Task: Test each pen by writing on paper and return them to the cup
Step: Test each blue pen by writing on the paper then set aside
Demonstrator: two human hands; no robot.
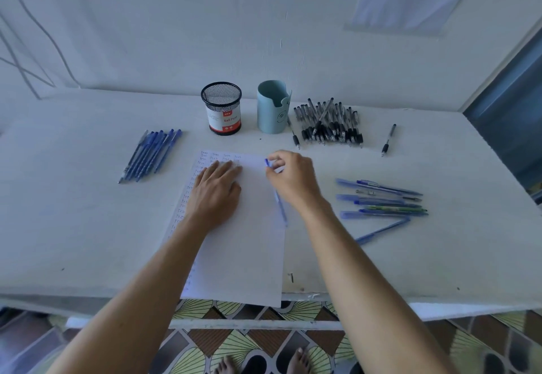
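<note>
2 grips work at the sheet, with the writing step in hand. Far left, a row of blue pens (pixel 151 155) lies on the surface (pixel 73 227), well apart from the paper (pixel 243 241). My left grip (pixel 215 190) lies flat with fingers straight, pressing the paper's upper part. The paper's top rows and left margin carry small written test words. Behind, near the wall, stand the mesh cup (pixel 222 108) and, just beside it, the teal cup (pixel 272 107), both upright; no pen shows above either rim. My right grip (pixel 293 180) is clamped on 1 blue pen (pixel 281 208), pinching near its far end over the paper's upper right, with the barrel trailing back toward me. Whether the point touches the paper I cannot tell. Right of the cups lie a heap of black pens (pixel 330 123), 1 stray black pen (pixel 388 139) and, nearer me, a loose cluster of blue pens (pixel 381 200).

Judged step: testing this pen. The next move calls for a short mark on the blank area right of the written columns, then a carry to a cup; which cup I cannot tell. The paper's near edge overhangs the surface's front edge, so my left grip's pressure matters. The path from paper to cups lies open.
</note>
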